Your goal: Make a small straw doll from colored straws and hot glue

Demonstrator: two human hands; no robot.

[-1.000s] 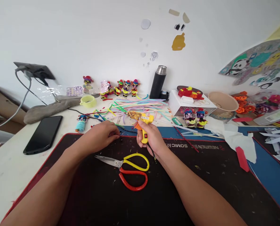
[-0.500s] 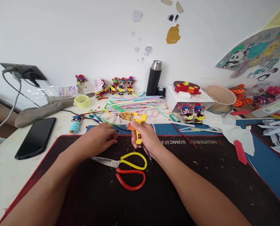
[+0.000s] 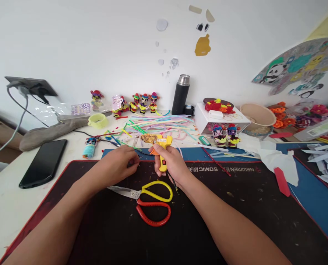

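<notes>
A yellow glue gun (image 3: pixel 164 143) with a brown-stained front is gripped in my right hand (image 3: pixel 171 162), its nozzle pointing left. My left hand (image 3: pixel 121 162) rests over the upper part of the black mat (image 3: pixel 197 228), fingers curled; whatever they may hold is hidden. Just below both hands lie scissors (image 3: pixel 156 200) with one yellow and one red handle, their blades pointing left. Loose colored pipe cleaners (image 3: pixel 164 123) are spread behind the glue gun.
Left of the mat lie a black phone (image 3: pixel 43 162) and a small turquoise-wrapped figure (image 3: pixel 89 148). Behind stand a black thermos (image 3: pixel 180 95), several small dolls (image 3: pixel 144 103), a white box (image 3: pixel 221 117) and a round bowl (image 3: pixel 257 114). White paper strips (image 3: pixel 325 158) lie at right.
The camera view has tilted slightly, so everything sits a little lower. Both hands keep nearly the same pose, and the glue gun stays in my right hand.
</notes>
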